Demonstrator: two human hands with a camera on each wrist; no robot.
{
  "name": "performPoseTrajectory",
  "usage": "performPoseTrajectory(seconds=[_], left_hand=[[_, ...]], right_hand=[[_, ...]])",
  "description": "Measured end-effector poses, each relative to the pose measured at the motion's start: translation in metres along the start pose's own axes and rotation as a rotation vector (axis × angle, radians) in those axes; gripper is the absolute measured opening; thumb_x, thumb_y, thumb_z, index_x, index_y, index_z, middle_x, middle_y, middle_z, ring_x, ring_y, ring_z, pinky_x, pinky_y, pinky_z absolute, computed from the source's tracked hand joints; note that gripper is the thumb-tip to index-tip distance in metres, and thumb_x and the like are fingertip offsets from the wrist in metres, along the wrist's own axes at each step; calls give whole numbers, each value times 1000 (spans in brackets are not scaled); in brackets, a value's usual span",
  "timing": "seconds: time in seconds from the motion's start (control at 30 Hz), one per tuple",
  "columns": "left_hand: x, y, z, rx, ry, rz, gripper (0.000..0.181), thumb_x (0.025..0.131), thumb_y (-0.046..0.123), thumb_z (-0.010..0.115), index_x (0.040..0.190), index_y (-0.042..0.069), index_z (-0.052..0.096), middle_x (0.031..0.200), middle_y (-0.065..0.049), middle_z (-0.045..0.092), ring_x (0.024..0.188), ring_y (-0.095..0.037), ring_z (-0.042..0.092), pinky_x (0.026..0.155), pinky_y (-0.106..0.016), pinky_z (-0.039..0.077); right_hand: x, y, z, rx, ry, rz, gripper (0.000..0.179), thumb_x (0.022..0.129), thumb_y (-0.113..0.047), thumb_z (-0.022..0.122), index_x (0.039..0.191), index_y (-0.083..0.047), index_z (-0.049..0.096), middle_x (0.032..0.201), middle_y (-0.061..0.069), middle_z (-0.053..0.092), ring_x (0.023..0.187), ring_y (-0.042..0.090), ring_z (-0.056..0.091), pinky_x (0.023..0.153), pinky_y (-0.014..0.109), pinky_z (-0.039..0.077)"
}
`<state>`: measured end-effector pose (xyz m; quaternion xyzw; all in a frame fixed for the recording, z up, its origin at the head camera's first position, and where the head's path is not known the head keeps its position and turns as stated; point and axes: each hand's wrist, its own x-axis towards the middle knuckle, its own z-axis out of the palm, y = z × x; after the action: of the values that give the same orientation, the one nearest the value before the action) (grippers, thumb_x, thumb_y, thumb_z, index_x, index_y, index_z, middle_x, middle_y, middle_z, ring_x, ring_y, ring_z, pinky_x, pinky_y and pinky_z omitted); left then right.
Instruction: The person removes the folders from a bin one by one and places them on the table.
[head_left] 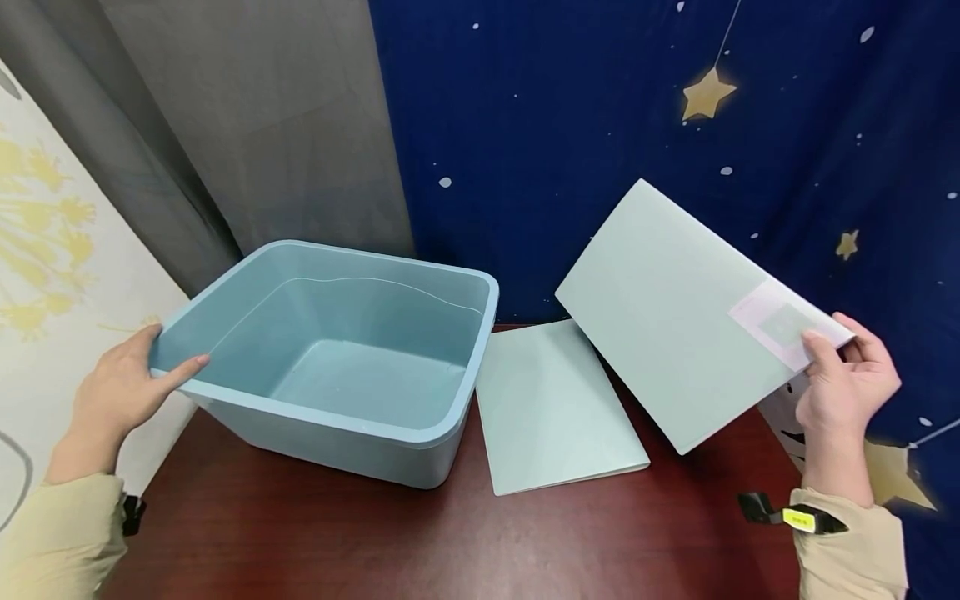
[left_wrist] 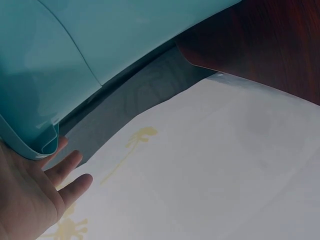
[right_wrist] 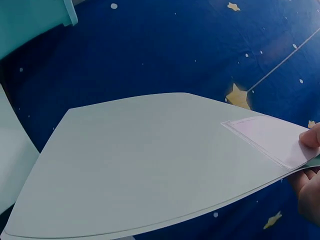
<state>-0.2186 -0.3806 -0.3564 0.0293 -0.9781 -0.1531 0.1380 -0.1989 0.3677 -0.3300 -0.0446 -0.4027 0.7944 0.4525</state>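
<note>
A blue-grey plastic storage bin (head_left: 300, 404) stands tilted on the table, its inside bare. My left hand (head_left: 123, 387) holds the bin's left rim, thumb over the inner edge; in the left wrist view that hand (left_wrist: 35, 195) has several fingers spread outside the wall. On the right, my right hand (head_left: 847, 375) pinches the corner of a pale green folder (head_left: 675, 308), lifted and slanted above the table. A whitish label pocket (right_wrist: 270, 137) sits at the held corner, under the thumb. A second pale green folder (head_left: 555, 408) lies flat between the bin and the raised one.
The dark red wooden table (head_left: 480, 542) runs along the front. Behind it hang a grey curtain (head_left: 277, 125) and a dark blue star-patterned curtain (head_left: 540, 125). A white cloth with yellow plant prints (head_left: 52, 250) is at the left.
</note>
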Motion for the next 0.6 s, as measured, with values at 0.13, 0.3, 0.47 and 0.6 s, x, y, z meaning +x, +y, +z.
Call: performPoseTrajectory(seconds=[0.13,0.3,0.47,0.6], left_hand=[[0,-1,0,8,5,3,89,85,51,50,143,-4,13,137,-35,26,112,-55,34,79,-67,30],[0,0,1,17,19,-3,89,84,52,50,143,-5,14,136,-36,27,111,-54,35,80,-67,31],[0,0,2,20,20,-8,90,84,52,49,143,-4,12,137,-35,27,112,-54,34,81,-67,30],[0,0,3,20,25,-9,90,84,52,49,143,-4,12,137,-35,27,112,-55,34,81,-67,30]], right_hand=[[1,-2,-8,2,15,8,39,65,25,64,102,14,61,91,17,63,84,22,60,61,25,54],[1,-1,-17,10,42,-1,39,65,28,60,101,14,61,88,17,63,82,22,61,58,24,54],[2,3,-27,35,104,70,39,65,28,62,101,12,62,90,16,65,83,21,60,57,25,54],[0,8,-34,29,134,116,38,67,26,62,101,9,63,95,15,65,87,21,60,58,25,54]])
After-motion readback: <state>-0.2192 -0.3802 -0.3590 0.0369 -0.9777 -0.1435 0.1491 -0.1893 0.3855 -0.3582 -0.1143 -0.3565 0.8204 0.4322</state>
